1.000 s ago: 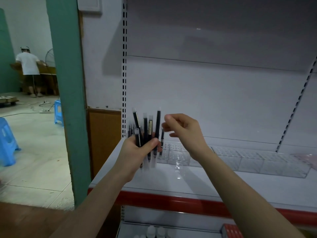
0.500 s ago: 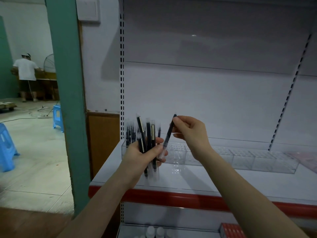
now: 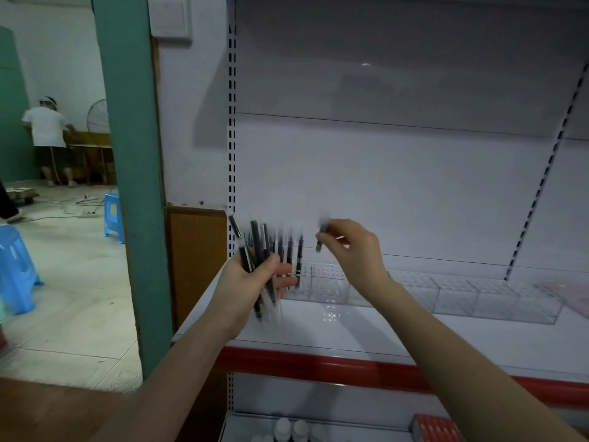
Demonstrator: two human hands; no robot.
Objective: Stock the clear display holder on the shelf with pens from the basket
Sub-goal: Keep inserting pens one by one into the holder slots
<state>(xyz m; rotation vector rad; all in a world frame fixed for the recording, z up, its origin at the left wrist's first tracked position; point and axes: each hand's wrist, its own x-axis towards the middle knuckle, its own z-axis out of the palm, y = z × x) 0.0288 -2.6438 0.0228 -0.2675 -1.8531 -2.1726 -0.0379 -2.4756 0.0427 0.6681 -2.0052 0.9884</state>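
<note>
My left hand point(image 3: 255, 283) grips a bunch of black pens point(image 3: 256, 247) with clear caps, held upright in front of the shelf's left end. My right hand point(image 3: 353, 247) pinches a single pen point(image 3: 321, 236), blurred, above the clear display holder point(image 3: 455, 295). The holder is a long row of clear compartments on the white shelf point(image 3: 366, 330). Several pens point(image 3: 294, 250) stand in its leftmost compartment, partly hidden by my left hand. The basket is not in view.
A green pillar point(image 3: 134, 186) stands left of the shelf unit. Beyond it are blue stools point(image 3: 16, 266), cables on the floor and a person in a white shirt point(image 3: 47, 135). Bottles point(image 3: 291, 430) and a red box point(image 3: 435, 430) sit on the lower shelf.
My right hand took one pen from the bunch and carried it right and up, over the holder. The view shifted slightly; my left hand stays put with the bunch.
</note>
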